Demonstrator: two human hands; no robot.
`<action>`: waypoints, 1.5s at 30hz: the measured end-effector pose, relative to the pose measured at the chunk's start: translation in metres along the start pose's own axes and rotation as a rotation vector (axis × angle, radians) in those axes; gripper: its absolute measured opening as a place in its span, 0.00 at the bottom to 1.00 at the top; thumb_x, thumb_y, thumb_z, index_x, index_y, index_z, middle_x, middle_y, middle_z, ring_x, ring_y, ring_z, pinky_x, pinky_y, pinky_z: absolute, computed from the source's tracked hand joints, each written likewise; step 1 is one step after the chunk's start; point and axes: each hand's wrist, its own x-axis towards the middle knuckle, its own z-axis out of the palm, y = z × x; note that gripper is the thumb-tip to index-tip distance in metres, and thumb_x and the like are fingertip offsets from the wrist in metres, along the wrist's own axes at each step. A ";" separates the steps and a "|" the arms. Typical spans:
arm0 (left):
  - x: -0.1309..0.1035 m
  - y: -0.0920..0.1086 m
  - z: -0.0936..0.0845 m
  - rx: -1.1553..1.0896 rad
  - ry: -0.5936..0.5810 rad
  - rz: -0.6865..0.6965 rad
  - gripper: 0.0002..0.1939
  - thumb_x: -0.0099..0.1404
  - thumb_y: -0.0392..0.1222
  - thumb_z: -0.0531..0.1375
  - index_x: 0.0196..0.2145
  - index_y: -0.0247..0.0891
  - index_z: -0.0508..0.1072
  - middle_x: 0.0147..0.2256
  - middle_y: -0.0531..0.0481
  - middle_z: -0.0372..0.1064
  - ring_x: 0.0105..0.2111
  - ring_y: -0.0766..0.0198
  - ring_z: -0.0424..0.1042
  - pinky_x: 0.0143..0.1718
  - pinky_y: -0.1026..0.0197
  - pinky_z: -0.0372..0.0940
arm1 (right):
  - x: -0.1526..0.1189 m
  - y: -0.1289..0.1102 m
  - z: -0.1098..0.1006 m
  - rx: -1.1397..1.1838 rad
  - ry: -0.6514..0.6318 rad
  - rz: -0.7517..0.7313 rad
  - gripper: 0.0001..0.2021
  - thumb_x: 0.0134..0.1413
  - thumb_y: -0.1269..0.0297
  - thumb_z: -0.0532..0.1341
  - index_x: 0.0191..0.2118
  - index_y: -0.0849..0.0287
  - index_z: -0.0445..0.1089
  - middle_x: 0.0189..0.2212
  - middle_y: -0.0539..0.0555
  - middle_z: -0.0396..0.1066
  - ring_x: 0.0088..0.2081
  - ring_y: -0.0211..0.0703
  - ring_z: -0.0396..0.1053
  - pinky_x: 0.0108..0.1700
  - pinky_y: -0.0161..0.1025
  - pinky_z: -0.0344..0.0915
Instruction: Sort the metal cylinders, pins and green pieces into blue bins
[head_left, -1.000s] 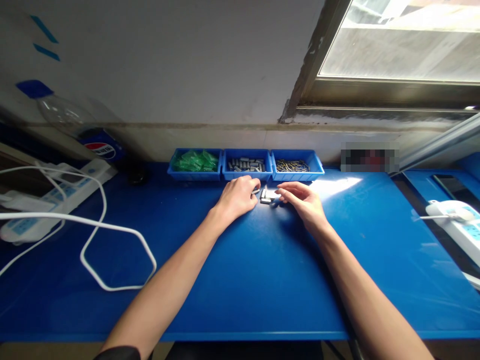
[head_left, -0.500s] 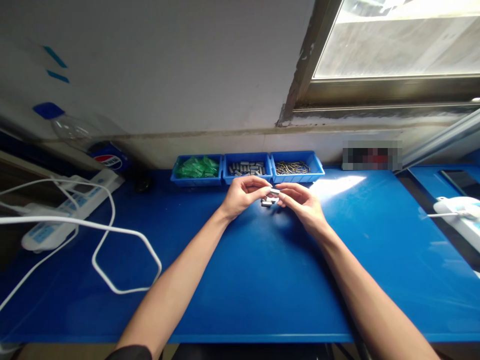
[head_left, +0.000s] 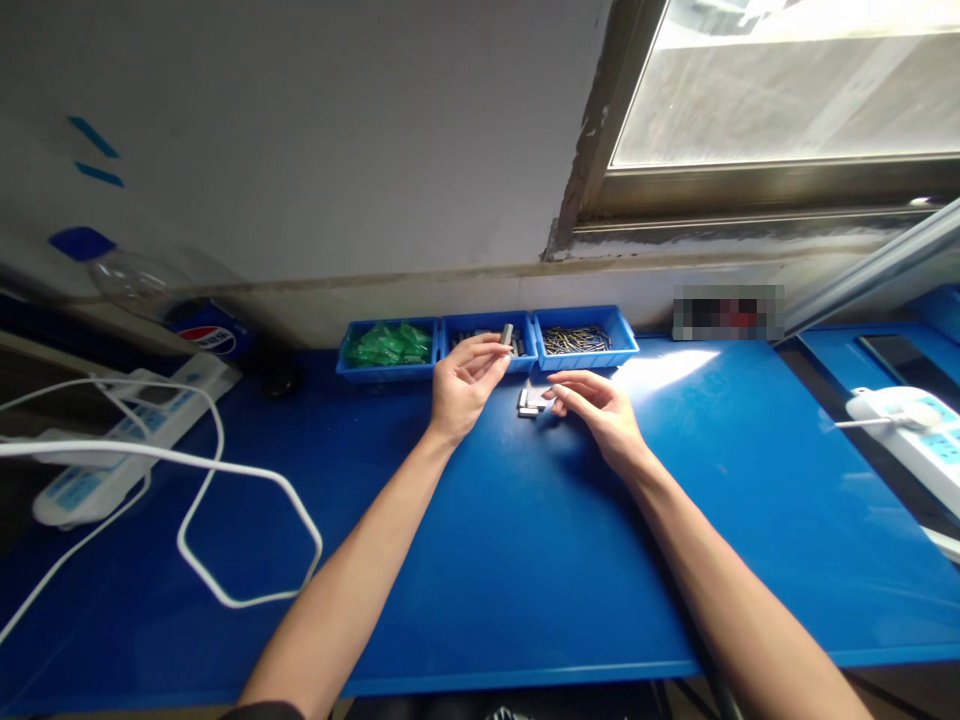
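My left hand (head_left: 466,390) pinches a small grey metal cylinder (head_left: 507,334) upright between thumb and fingertips, just in front of the middle blue bin (head_left: 529,352). That bin holds similar grey metal pieces, partly hidden by the hand. To the right, my right hand (head_left: 600,410) hovers over the table with thumb and index finger drawn together; whatever is between them is too small to make out. Several short metal pieces (head_left: 528,411) lie close together on the blue table, beside the right fingertips.
The left blue bin (head_left: 341,366) contains green plastic bags (head_left: 390,345); the right blue bin (head_left: 626,350) contains screws (head_left: 577,340). White cables (head_left: 247,462) and a power strip (head_left: 112,440) lie at left, near a Pepsi bottle (head_left: 214,330). Another power strip (head_left: 911,425) is at right.
My hands have parted. The left one has moved left and up with the metal cylinder, now upright. The right stays near the pieces on the table, which are now more visible.
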 end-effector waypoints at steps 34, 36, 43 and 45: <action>-0.036 -0.027 -0.027 0.631 -0.279 0.312 0.07 0.65 0.37 0.70 0.42 0.36 0.83 0.46 0.42 0.82 0.46 0.54 0.80 0.49 0.53 0.77 | 0.004 0.012 -0.003 -0.081 0.047 -0.019 0.16 0.57 0.48 0.72 0.43 0.54 0.81 0.34 0.53 0.82 0.32 0.43 0.77 0.39 0.41 0.74; -0.038 -0.025 -0.032 0.699 -0.313 0.354 0.06 0.68 0.34 0.67 0.43 0.37 0.83 0.44 0.43 0.82 0.47 0.53 0.79 0.52 0.50 0.75 | 0.005 0.012 -0.005 -0.079 0.049 -0.033 0.15 0.58 0.49 0.72 0.43 0.54 0.81 0.34 0.53 0.82 0.32 0.42 0.76 0.38 0.40 0.73; -0.047 -0.018 -0.027 0.546 -0.172 0.246 0.06 0.73 0.38 0.64 0.44 0.38 0.82 0.43 0.44 0.82 0.43 0.57 0.81 0.49 0.55 0.75 | 0.001 0.007 -0.003 -0.092 0.022 -0.016 0.17 0.57 0.47 0.72 0.43 0.55 0.80 0.34 0.54 0.82 0.33 0.44 0.77 0.39 0.41 0.74; -0.050 -0.017 -0.018 0.357 -0.103 0.117 0.08 0.71 0.43 0.66 0.43 0.38 0.83 0.43 0.44 0.82 0.39 0.58 0.82 0.44 0.58 0.77 | -0.002 0.004 0.000 -0.094 -0.005 -0.016 0.17 0.57 0.47 0.73 0.44 0.55 0.80 0.34 0.54 0.82 0.34 0.44 0.78 0.40 0.41 0.75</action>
